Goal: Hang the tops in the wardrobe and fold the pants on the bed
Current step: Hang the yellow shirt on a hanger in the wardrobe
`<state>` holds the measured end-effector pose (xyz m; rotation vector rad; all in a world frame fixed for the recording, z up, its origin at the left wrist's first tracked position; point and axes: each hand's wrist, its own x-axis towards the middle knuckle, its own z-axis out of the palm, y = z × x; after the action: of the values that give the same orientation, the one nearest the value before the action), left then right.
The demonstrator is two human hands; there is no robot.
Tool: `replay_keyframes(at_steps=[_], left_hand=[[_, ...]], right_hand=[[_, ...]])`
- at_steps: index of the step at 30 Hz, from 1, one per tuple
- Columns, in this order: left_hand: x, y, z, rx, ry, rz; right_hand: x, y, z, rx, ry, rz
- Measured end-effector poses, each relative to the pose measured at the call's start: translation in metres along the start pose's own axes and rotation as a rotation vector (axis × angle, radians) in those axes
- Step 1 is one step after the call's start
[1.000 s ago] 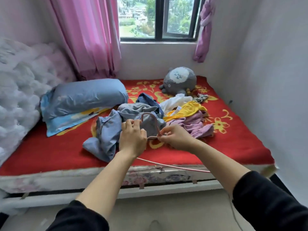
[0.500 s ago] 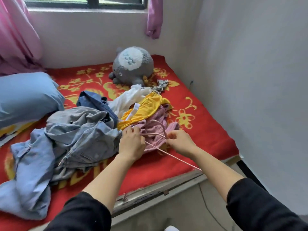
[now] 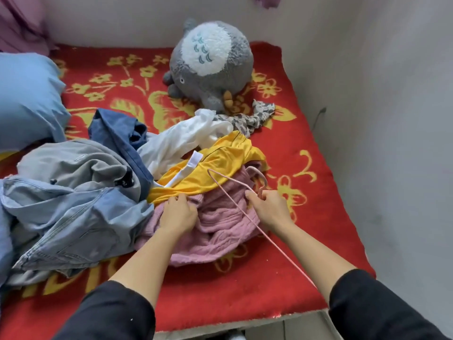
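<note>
A pile of clothes lies on the red flowered bed (image 3: 282, 298). A pink knitted top (image 3: 220, 231) is at the pile's near right, under a yellow garment (image 3: 220, 165). My left hand (image 3: 177, 214) grips the pink top's upper edge. My right hand (image 3: 268, 207) holds a thin pink hanger (image 3: 235, 204) by its neck, below the hook, and the hanger lies across the pink top. Light denim clothes (image 3: 73, 212), a grey garment (image 3: 78, 163), a dark blue one (image 3: 117, 133), a white one (image 3: 181, 141) and a patterned one (image 3: 252, 117) make up the rest.
A grey plush toy (image 3: 213, 62) sits at the back of the bed. A blue pillow (image 3: 27, 99) lies at the left. A white wall (image 3: 392, 119) runs along the bed's right side. A pink curtain (image 3: 19, 23) hangs at the top left.
The view has swung right and down, closer to the pile. Both hands moved onto the pink top; the left hand let go of the hanger and now grips the top.
</note>
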<state>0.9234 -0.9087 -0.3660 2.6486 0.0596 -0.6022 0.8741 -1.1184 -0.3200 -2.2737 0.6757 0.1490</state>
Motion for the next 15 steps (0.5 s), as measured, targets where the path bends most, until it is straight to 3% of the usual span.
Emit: replay_keyframes(at_steps=[4,9,15], left_hand=[[0.055,-0.002,0.016,0.035,-0.032,-0.067],[0.114,0.005,0.048,0.092,-0.053,-0.025],[0.156,0.007,0.084,0.105,-0.029,-0.067]], right_hand=[[0.057,0.009,0.013,0.026,0.09,-0.031],[0.113,0.032,0.046,0.035,0.15,0.028],[0.126,0.065,0.07,0.093,0.072,0.128]])
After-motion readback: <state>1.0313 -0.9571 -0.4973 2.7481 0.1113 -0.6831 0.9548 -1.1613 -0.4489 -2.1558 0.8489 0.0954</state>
